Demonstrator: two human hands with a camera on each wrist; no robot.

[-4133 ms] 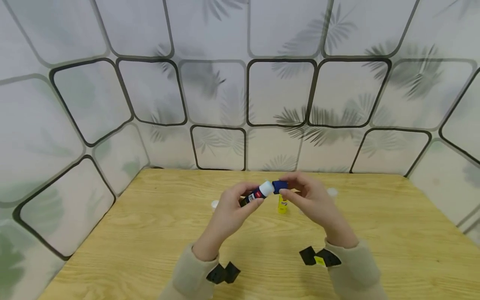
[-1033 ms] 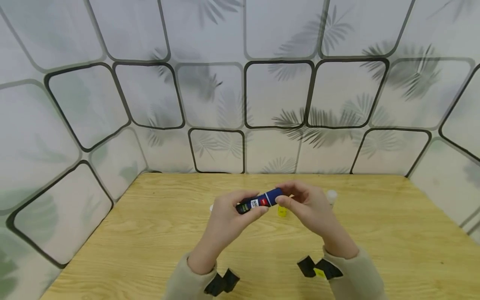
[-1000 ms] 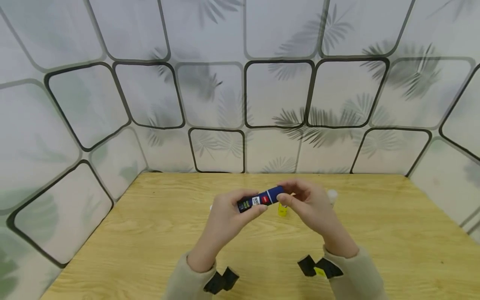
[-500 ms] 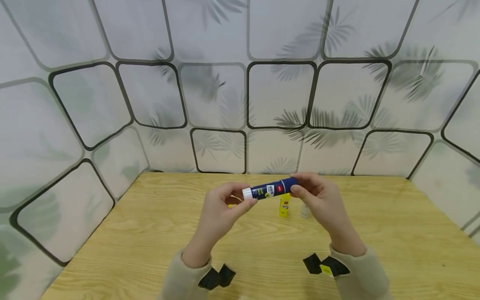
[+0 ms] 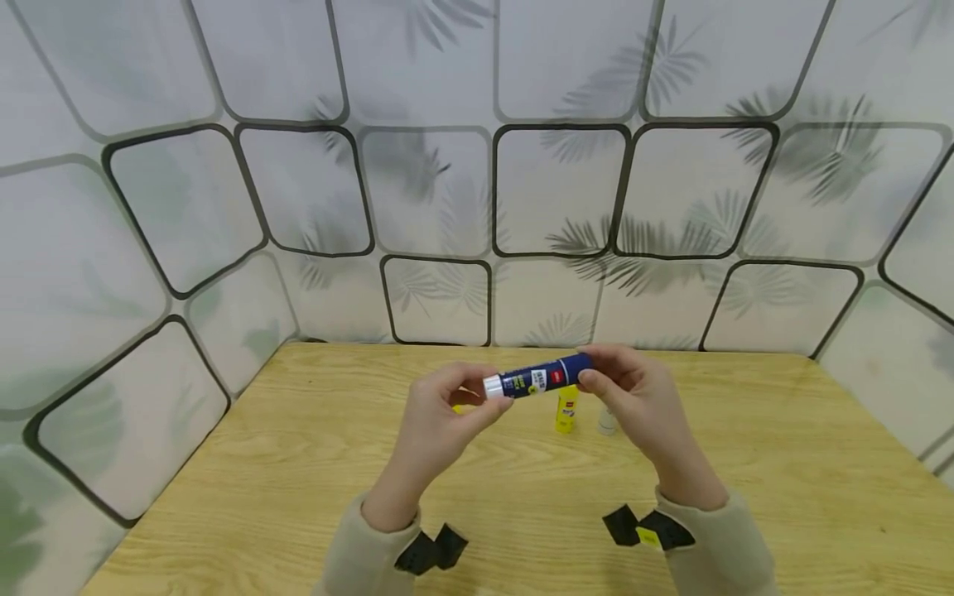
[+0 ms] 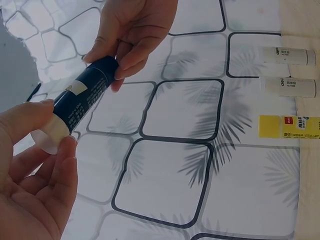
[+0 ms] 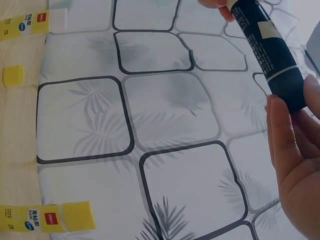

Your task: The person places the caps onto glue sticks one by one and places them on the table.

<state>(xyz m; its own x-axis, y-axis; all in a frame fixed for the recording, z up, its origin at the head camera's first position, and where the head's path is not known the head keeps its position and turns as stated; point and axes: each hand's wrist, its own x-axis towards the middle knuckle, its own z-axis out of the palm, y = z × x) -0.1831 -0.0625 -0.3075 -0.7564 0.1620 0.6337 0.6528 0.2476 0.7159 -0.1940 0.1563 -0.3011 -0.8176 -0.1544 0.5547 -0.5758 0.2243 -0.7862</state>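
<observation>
A dark blue glue stick [image 5: 538, 377] is held nearly level above the table in the head view, its blue cap on the right end and its white base on the left. My left hand [image 5: 440, 418] pinches the white base [image 6: 51, 135] between thumb and fingers. On the capped end, my right hand [image 5: 637, 397] grips the blue cap [image 7: 287, 87] with thumb and fingertips. Both wrist views show the cap seated against the barrel. Part of the white base is hidden behind the left fingers.
Beyond the hands stand a yellow glue stick [image 5: 566, 411] and a whitish glue stick [image 5: 607, 420]. Two white glue sticks [image 6: 290, 56] show in the left wrist view. The right wrist view holds a yellow cap [image 7: 13, 76] near an uncapped yellow glue stick [image 7: 30, 24].
The blue cap, apart from the glue stick at first, is now on it. My left hand has shifted from the barrel to the white base, and the stick is more level.
</observation>
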